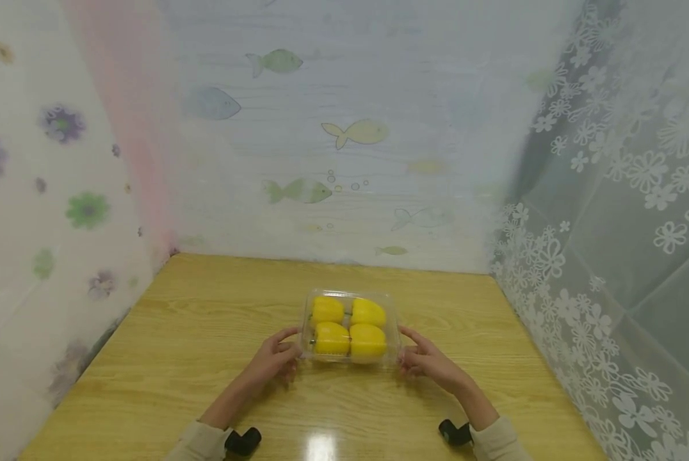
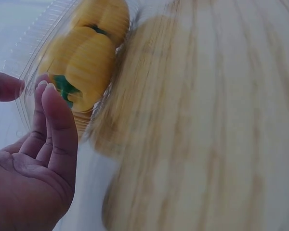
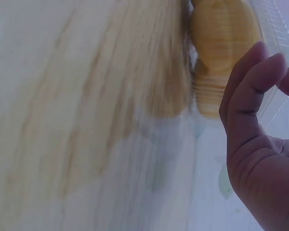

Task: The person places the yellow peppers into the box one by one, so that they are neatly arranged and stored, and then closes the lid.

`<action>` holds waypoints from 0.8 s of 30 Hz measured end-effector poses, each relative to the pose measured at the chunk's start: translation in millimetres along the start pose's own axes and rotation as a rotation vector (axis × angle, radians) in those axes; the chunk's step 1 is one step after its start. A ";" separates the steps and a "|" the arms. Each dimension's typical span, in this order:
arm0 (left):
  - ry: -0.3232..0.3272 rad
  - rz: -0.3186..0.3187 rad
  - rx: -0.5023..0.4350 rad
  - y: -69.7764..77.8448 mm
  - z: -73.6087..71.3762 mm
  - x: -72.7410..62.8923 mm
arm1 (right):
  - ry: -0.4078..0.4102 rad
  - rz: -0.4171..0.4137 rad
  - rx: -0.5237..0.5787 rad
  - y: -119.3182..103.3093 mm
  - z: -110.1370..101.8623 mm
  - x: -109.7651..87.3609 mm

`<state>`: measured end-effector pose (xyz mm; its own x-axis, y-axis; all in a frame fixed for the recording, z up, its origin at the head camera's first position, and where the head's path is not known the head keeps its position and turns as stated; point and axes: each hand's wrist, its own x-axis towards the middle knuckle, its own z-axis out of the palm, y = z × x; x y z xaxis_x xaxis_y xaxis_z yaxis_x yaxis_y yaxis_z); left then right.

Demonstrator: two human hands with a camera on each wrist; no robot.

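Note:
A clear plastic clamshell container point(image 1: 349, 296) is in the middle of the head view, between my two hands. Inside it lie several yellow bell peppers point(image 1: 367, 342), in two rows; the left wrist view shows a green stem on one pepper point(image 2: 89, 62). My left hand point(image 1: 274, 356) pinches the container's left rim, thumb on one side and curled fingers on the other. At the opposite end, my right hand point(image 1: 429, 365) grips the right rim the same way, its bent fingers point(image 3: 248, 96) close against the plastic.
Under the container is a wood-grain table point(image 1: 206, 307). A fish-patterned curtain point(image 1: 344, 83) hangs behind it, a flowered sheet point(image 1: 39, 211) stands at the left, and a grey sheet with white flowers point(image 1: 627, 256) borders the right. Black wrist devices point(image 1: 243, 442) sit at both sleeves.

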<state>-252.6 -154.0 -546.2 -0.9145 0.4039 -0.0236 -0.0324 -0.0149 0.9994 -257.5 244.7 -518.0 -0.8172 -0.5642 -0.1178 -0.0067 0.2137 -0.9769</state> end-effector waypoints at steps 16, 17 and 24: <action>-0.003 0.016 -0.033 -0.4 -0.3 0.7 | 0.016 0.020 0.089 -1.2 -1.9 0.3; -0.002 0.013 -0.037 -0.7 -0.4 0.8 | 0.014 0.015 0.087 -1.0 -2.1 0.4; -0.003 -0.005 -0.058 -3.5 0.4 1.2 | 0.007 0.017 0.079 -2.4 -2.9 0.2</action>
<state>-253.4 -153.1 -549.8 -0.9130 0.4069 -0.0281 -0.0599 -0.0656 0.9960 -259.3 246.4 -515.1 -0.8207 -0.5556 -0.1331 0.0521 0.1591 -0.9859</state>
